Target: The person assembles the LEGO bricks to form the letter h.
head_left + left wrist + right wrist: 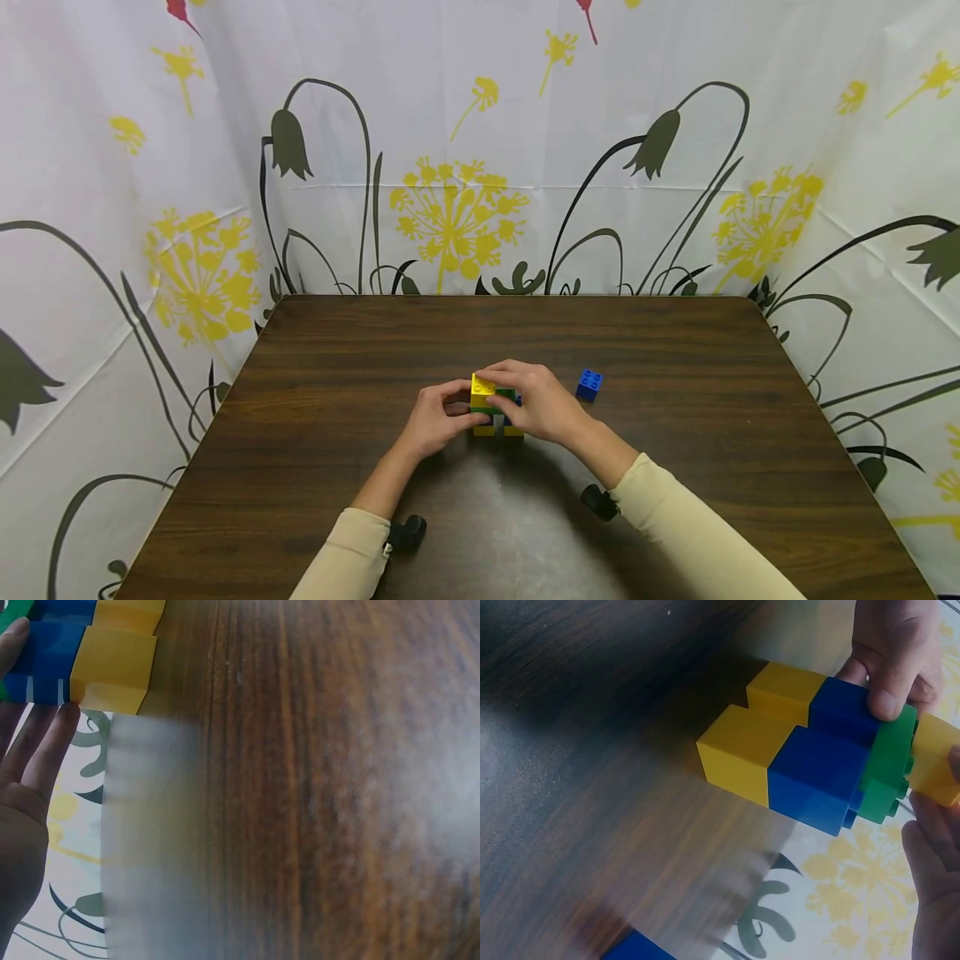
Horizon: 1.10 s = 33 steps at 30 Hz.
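A stack of toy building bricks stands on the table in front of me. At its base are two yellow bricks [742, 750], with two blue bricks [817, 780] above them. A green brick [889, 765] lies across these, its studs partly bare. My left hand [435, 421] holds the stack from the left, its thumb on a blue brick beside the green one. On the green brick's left end sits a top yellow brick [482, 388], which my right hand [543, 406] pinches. In the right wrist view a narrow strip of studs shows beside that yellow brick.
A loose blue brick [589, 384] lies behind and right of the stack. The brown wooden table [360, 342] runs back to a white curtain [480, 108] printed with grey and yellow flowers.
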Motion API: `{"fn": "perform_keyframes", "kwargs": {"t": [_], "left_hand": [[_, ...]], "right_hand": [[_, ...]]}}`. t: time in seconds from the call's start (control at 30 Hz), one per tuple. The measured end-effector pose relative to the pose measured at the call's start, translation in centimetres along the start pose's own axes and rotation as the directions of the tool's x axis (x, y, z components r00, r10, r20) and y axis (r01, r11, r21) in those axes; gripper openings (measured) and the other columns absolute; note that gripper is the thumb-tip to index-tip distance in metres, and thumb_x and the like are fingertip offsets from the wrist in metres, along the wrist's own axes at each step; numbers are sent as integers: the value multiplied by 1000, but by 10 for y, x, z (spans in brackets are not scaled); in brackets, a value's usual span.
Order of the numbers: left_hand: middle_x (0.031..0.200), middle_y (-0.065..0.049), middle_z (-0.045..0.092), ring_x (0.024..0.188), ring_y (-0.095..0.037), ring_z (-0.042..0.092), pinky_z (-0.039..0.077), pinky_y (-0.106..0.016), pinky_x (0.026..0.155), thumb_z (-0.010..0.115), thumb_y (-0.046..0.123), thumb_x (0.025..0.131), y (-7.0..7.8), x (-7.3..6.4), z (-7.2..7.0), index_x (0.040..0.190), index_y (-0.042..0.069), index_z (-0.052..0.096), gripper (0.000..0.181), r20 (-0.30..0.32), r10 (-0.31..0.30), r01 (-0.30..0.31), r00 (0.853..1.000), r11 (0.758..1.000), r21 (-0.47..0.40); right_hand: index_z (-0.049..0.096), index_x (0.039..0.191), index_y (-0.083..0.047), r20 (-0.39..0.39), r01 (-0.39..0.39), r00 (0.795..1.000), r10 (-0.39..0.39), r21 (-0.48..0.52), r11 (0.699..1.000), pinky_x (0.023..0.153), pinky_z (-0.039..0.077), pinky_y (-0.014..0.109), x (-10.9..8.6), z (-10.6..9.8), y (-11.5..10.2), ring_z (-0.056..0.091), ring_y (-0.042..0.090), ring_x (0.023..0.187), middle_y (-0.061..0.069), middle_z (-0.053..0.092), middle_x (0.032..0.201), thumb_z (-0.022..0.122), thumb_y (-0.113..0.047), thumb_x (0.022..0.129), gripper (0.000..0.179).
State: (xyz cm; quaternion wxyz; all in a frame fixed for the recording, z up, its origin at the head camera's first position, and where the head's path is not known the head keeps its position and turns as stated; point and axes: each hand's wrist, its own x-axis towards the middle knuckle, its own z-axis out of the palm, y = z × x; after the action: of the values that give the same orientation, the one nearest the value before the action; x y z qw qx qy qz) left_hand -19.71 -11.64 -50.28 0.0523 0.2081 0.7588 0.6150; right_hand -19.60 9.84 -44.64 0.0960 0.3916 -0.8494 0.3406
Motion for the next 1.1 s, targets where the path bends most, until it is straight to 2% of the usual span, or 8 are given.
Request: {"fn": "perform_keyframes", "kwargs": {"t": [0.13,0.33,0.57,0.77,1.1], "left_hand": [[117,-20,64,104,-34,66,55,-33,84,78,-3,81,20,-3,1,120,-4,64,42,5,-17,17,1000,1000,10],[117,-19,65,103,-31,67,56,-32,83,78,-3,81,23,-3,0,120,-4,64,41,10,-13,13,1000,1000,15],[119,-18,64,105,-30,66,55,-32,84,79,-2,80,-9,3,0,122,-2,63,45,1,-21,21,1000,1000,17],[117,-16,64,104,-29,67,55,-32,84,80,2,80,-13,4,-1,121,2,64,44,-2,-8,8,1000,1000,-17],[118,-11,65,104,-26,68,56,-32,83,81,4,80,-12,2,0,122,7,65,45,-3,13,-14,1000,1000,-13]], "right_hand": [[66,128,-10,8,-2,1000,2,0,1000,71,53,18,1,-1,-1,65,14,95,2,65,121,74,-10,89,40],[66,128,-10,15,-6,1000,6,-5,1000,70,54,19,1,-1,-3,65,14,95,1,64,119,74,-10,89,40],[65,129,-10,36,-21,999,22,-26,999,70,54,19,1,-2,-4,65,14,95,1,64,119,74,-11,89,41],[66,128,-10,58,-35,998,38,-58,998,72,53,17,3,-5,-6,65,12,94,0,64,116,74,-11,89,40],[66,128,-8,112,-48,992,59,-103,994,76,55,23,8,-10,-14,65,15,94,2,64,115,73,-9,89,40]]}}
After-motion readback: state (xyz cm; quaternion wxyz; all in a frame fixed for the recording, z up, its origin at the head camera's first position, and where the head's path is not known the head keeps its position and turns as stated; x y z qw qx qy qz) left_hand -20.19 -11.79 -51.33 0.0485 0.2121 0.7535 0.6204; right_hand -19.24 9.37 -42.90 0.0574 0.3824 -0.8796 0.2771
